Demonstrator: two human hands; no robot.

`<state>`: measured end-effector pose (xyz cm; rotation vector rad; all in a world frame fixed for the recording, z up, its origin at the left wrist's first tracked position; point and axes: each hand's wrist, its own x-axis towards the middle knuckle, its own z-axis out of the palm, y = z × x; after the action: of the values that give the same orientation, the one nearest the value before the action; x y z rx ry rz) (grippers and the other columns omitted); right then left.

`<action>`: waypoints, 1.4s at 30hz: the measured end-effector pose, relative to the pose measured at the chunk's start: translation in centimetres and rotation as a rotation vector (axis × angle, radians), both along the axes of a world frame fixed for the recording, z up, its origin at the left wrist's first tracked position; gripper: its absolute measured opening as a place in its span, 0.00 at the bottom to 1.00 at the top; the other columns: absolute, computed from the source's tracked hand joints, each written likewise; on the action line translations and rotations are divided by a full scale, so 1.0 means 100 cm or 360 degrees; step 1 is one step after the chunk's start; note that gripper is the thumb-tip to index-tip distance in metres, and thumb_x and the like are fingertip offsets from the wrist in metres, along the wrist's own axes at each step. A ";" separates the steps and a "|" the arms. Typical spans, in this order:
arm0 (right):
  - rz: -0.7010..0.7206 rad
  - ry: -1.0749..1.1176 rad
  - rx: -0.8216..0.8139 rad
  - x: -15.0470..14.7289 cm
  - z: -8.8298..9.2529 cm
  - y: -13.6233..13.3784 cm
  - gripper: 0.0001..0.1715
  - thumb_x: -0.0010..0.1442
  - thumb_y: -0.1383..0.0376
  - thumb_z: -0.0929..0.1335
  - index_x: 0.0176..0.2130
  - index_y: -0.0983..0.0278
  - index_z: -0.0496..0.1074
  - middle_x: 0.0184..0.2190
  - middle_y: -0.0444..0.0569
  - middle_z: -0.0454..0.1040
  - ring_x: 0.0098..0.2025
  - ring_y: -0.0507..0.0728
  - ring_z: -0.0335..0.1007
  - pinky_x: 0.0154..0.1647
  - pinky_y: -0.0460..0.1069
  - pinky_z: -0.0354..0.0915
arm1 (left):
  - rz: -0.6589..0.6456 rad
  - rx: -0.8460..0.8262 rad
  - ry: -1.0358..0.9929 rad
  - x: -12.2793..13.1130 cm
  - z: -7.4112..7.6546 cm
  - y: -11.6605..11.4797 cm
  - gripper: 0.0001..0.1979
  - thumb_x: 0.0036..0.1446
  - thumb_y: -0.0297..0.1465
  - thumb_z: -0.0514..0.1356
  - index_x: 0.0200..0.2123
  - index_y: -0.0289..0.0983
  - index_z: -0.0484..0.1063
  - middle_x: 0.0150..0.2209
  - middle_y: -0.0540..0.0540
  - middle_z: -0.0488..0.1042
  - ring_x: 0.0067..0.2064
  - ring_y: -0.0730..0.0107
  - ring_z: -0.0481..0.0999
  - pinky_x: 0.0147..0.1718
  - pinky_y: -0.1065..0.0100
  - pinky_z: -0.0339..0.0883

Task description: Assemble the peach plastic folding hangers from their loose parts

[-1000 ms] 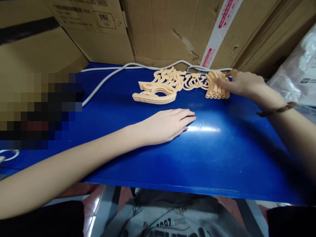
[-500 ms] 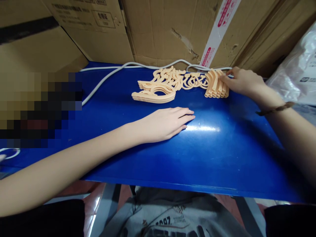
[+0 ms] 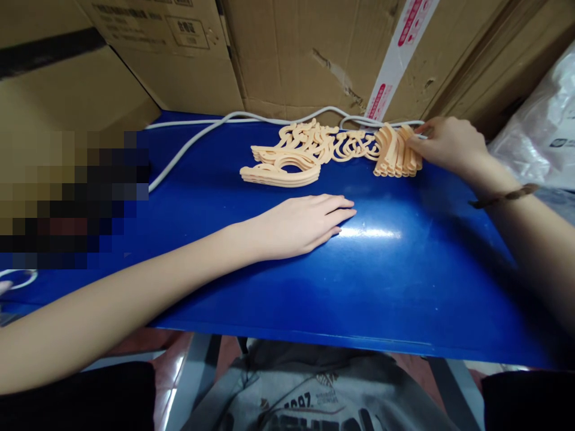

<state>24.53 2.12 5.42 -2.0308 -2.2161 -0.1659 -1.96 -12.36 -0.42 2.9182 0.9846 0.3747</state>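
Note:
My left hand lies flat, palm down, on the blue table, fingers stretched out and holding nothing. At the back right my right hand has its thumb and fingers closed at the right end of a row of beige plastic hanger arms; the exact grip is partly hidden. Left of that row are beige hanger hooks. Further left, more beige hanger pieces lie heaped behind a neat stack of curved hanger arms.
A white cable runs along the back of the table. Cardboard boxes stand behind it. A clear plastic bag sits at the right. Another person's fingers and a white ring-shaped thing show at the left edge.
My right hand has shifted slightly right, and the right end of the row of hanger arms has spread that way. My left hand has stayed in place.

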 end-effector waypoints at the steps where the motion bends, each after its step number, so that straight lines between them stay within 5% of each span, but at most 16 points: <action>1: -0.0006 0.0002 0.0021 0.000 0.001 -0.001 0.34 0.64 0.48 0.64 0.56 0.71 0.76 0.52 0.70 0.76 0.55 0.72 0.72 0.46 0.59 0.64 | 0.0001 -0.0001 0.0001 0.000 0.000 0.000 0.21 0.73 0.32 0.48 0.64 0.31 0.65 0.66 0.39 0.66 0.65 0.59 0.69 0.65 0.58 0.62; 9: 0.0070 0.0070 0.0335 -0.002 0.036 -0.014 0.28 0.64 0.55 0.65 0.56 0.67 0.76 0.48 0.65 0.79 0.53 0.68 0.74 0.49 0.60 0.65 | -0.0002 -0.0008 -0.0014 0.000 -0.001 0.000 0.21 0.73 0.32 0.48 0.63 0.31 0.65 0.66 0.38 0.66 0.65 0.58 0.68 0.65 0.57 0.63; 14: 0.0688 0.0123 0.0375 -0.007 0.039 -0.045 0.25 0.60 0.63 0.66 0.54 0.67 0.76 0.35 0.55 0.80 0.39 0.59 0.76 0.44 0.53 0.65 | -0.0016 0.0129 -0.0164 0.001 0.005 -0.001 0.22 0.70 0.29 0.51 0.64 0.29 0.62 0.69 0.34 0.60 0.70 0.53 0.59 0.67 0.51 0.59; 18: 0.1395 0.0106 0.0142 -0.013 0.015 -0.082 0.19 0.62 0.60 0.67 0.49 0.66 0.78 0.29 0.48 0.77 0.29 0.54 0.71 0.31 0.48 0.60 | 0.0042 0.0315 -0.0382 0.000 0.018 -0.006 0.21 0.70 0.28 0.50 0.64 0.36 0.62 0.67 0.38 0.64 0.68 0.55 0.62 0.66 0.49 0.60; 21: 0.1748 0.0015 0.0190 -0.020 -0.007 -0.103 0.15 0.68 0.63 0.63 0.44 0.66 0.78 0.31 0.49 0.76 0.30 0.53 0.71 0.33 0.47 0.61 | 0.0082 0.0437 -0.0439 -0.001 0.022 -0.007 0.19 0.69 0.32 0.52 0.61 0.37 0.65 0.61 0.38 0.70 0.64 0.53 0.69 0.61 0.49 0.65; 26: 0.1822 -0.0312 0.0410 -0.029 -0.028 -0.111 0.23 0.73 0.61 0.58 0.34 0.66 0.75 0.26 0.49 0.71 0.28 0.55 0.66 0.33 0.50 0.59 | -0.0054 0.0429 -0.0250 0.000 0.013 -0.004 0.23 0.66 0.41 0.59 0.55 0.27 0.69 0.53 0.33 0.75 0.54 0.51 0.75 0.55 0.52 0.69; 32: 0.1716 -0.0229 0.0550 -0.024 -0.022 -0.126 0.21 0.73 0.61 0.59 0.35 0.65 0.74 0.26 0.48 0.72 0.28 0.54 0.64 0.31 0.50 0.57 | -0.0077 0.0388 -0.0208 0.001 0.007 -0.003 0.21 0.69 0.37 0.56 0.57 0.27 0.69 0.54 0.33 0.75 0.54 0.54 0.75 0.53 0.57 0.69; 37: 0.2231 0.0092 0.0266 -0.035 -0.022 -0.172 0.29 0.69 0.45 0.62 0.38 0.66 0.76 0.31 0.49 0.74 0.32 0.56 0.67 0.31 0.52 0.58 | -0.0113 0.0380 -0.0172 -0.001 0.002 0.002 0.14 0.71 0.29 0.52 0.52 0.32 0.74 0.53 0.40 0.77 0.53 0.59 0.76 0.51 0.61 0.69; 42: 0.2202 0.0035 0.0216 -0.040 -0.036 -0.174 0.13 0.70 0.64 0.64 0.38 0.64 0.76 0.32 0.46 0.75 0.32 0.54 0.66 0.35 0.51 0.58 | -0.0082 0.0430 -0.0078 -0.002 0.000 0.005 0.14 0.71 0.29 0.52 0.47 0.33 0.76 0.45 0.42 0.79 0.47 0.58 0.76 0.46 0.60 0.67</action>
<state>20.52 -15.31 1.80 -0.1309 -2.8657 -0.1143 -2.17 -11.88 -0.38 3.1460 0.9160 0.6186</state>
